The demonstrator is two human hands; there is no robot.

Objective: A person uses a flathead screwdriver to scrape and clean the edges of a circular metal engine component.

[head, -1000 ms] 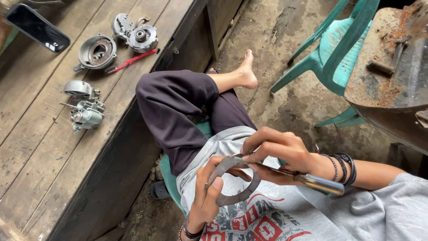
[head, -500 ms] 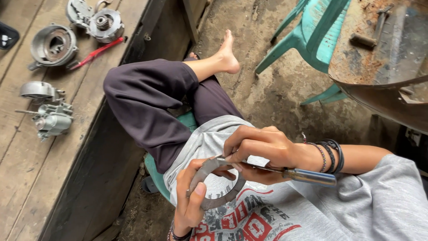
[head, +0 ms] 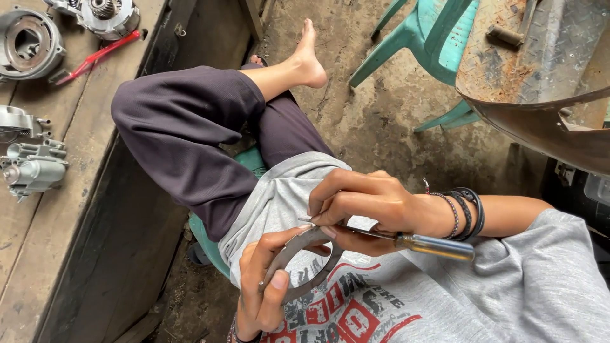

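The left hand [head: 264, 289] closes around a curved grey metal part [head: 304, 262], a crescent-shaped piece held over the person's lap, thumb pressed on its lower arc and fingers wrapped behind its inner edge. The right hand [head: 365, 206] grips a screwdriver [head: 419, 243] with a yellowish translucent handle, the fingers bunched over the shaft and the tip meeting the upper end of the curved part; the exact contact point is hidden under the fingertips, so whether the blade sits in a slot or on the rim cannot be told. Dark bracelets [head: 467, 213] circle the right wrist. Both hands work close above the grey printed shirt [head: 394, 305], with little room between them and the torso. To the left, the edge of a wooden workbench [head: 70, 254] runs just beside the bent knee in dark trousers [head: 184, 140]; on the bench lie a round metal housing [head: 27, 43], a red-handled tool [head: 98, 56] and a small carburettor-like assembly [head: 33, 170], all well apart from the hands. The bare foot [head: 306, 60] rests on dirt floor [head: 394, 127], which lies open between the leg and a green plastic chair [head: 426, 44]. A rusty metal plate [head: 534, 57] overhangs at upper right.
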